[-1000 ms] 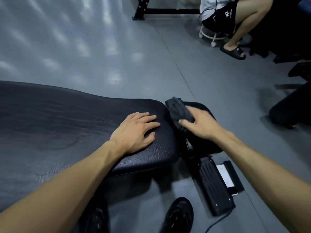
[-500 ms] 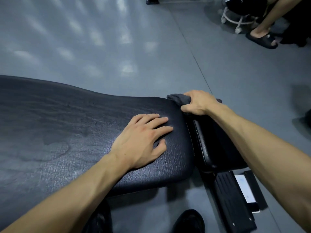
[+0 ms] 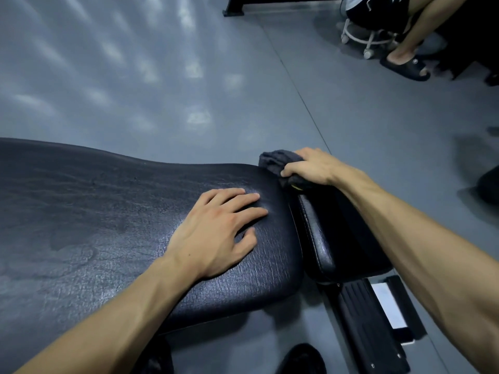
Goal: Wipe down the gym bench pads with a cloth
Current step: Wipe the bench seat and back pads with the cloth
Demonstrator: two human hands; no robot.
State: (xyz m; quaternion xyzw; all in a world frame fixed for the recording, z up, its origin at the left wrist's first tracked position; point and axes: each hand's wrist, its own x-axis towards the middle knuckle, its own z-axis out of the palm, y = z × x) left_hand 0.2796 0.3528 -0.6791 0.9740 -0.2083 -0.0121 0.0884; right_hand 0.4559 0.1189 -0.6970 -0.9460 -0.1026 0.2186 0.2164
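Note:
The long black bench pad (image 3: 94, 211) stretches from the left edge to the middle, its leather showing damp patches. My left hand (image 3: 216, 230) lies flat on its right end, fingers spread. A smaller black seat pad (image 3: 324, 238) adjoins it on the right. At the far end of that seat pad my right hand (image 3: 310, 167) grips a dark grey cloth (image 3: 278, 159), which is bunched under the fingers and touches the gap between the two pads.
The bench's black base foot (image 3: 367, 325) runs along the grey floor at lower right, with a phone (image 3: 388, 309) lying beside it. My black shoe (image 3: 302, 359) is below. A seated person's leg and sandal (image 3: 405, 66) and a white wheeled stool (image 3: 364, 39) are at top right.
My right hand slid the cloth from the near top of the seat pad to its far end. The left hand stayed flat on the long pad. The view shifted closer.

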